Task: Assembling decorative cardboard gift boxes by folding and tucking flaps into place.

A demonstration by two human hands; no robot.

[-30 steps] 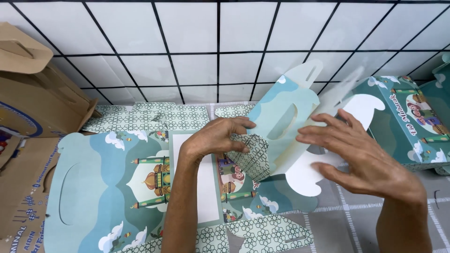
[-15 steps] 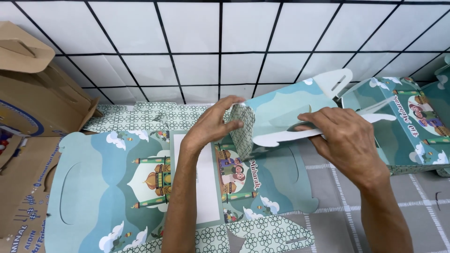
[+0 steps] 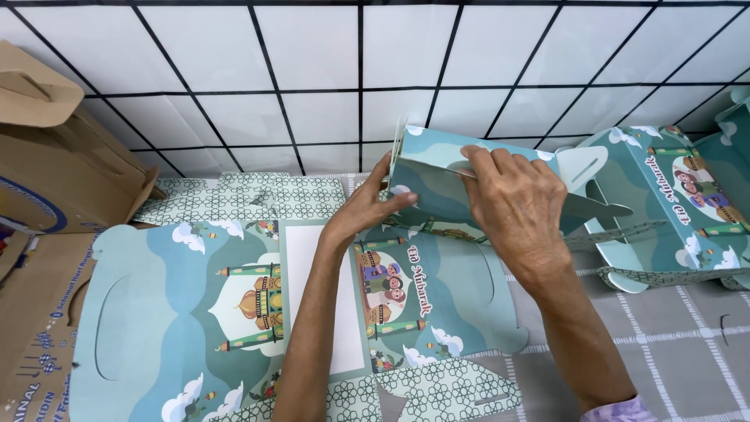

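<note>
A teal printed cardboard gift box (image 3: 437, 168), partly folded up, is held above a stack of flat box blanks (image 3: 195, 312). My left hand (image 3: 363, 207) grips its left end, thumb on the near face. My right hand (image 3: 516, 207) presses down on the top flap, fingers spread over it. A white-edged cloud-shaped handle flap (image 3: 594, 207) sticks out to the right from under my right hand. The flat blanks show cloud, mosque and cartoon figure prints.
A finished teal box (image 3: 672, 203) stands at the right. Brown cardboard cartons (image 3: 47, 180) lie at the left. A white tiled wall (image 3: 312, 78) rises behind. A grey checked mat (image 3: 687, 352) covers the floor at the lower right.
The box panels have been folded up and inward. My right hand moved left onto the top flap and my left hand shifted to the box's left end.
</note>
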